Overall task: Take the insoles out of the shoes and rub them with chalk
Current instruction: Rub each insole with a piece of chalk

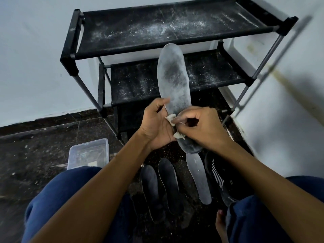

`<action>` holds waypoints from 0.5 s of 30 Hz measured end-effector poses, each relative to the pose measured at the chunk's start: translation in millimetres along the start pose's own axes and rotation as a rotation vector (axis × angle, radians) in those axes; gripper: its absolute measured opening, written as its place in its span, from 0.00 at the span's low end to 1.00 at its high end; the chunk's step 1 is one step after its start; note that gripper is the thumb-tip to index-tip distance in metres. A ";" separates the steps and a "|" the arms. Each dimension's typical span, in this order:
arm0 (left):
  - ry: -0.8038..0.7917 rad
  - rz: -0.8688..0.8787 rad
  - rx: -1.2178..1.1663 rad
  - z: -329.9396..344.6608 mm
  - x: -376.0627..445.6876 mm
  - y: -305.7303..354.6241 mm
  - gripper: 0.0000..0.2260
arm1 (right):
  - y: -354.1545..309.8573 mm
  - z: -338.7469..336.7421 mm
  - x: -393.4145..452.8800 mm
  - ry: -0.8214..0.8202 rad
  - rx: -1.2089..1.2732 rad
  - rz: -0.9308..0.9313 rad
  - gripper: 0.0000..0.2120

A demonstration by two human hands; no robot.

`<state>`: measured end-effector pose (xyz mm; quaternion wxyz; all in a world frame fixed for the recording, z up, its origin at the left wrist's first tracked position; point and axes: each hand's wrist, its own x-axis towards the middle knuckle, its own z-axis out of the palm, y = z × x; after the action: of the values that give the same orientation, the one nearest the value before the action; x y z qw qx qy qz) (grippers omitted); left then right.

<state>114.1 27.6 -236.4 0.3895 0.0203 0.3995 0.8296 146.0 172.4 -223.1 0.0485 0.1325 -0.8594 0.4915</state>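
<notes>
You're mid-task, rubbing stage. Your left hand [157, 123] grips the edge of a grey insole [173, 81] held upright in front of the shoe rack [157, 50]; most of it is already white with chalk, with a dark patch in the middle left to cover. Your right hand [198, 127] pinches a pale lump of chalk [171, 118] against the insole's lower part. On the floor by your knees lie three more insoles: a grey one [198, 179] looking lightly dusted, and two dark ones [159, 186] that look not yet chalked, so I'd judge roughly halfway. A black shoe [219, 176] sits beside them. A clear plastic box [88, 153] stands on your left.
</notes>
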 end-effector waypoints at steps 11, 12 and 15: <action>0.071 -0.036 0.018 4.1 6.1 -1.4 0.29 | 4.8 -9.6 4.4 0.141 0.223 0.114 0.09; 0.072 -0.041 0.002 3.6 6.0 -1.3 0.31 | 4.8 -7.7 2.5 0.080 0.227 0.134 0.09; 0.082 -0.076 -0.041 -1.1 5.5 -3.0 0.37 | 6.6 -2.5 -0.9 -0.068 0.162 0.159 0.08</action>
<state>111.8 31.7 -240.8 0.4046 -0.0369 0.3983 0.8224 144.8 177.9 -227.5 -0.0309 0.0842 -0.8258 0.5567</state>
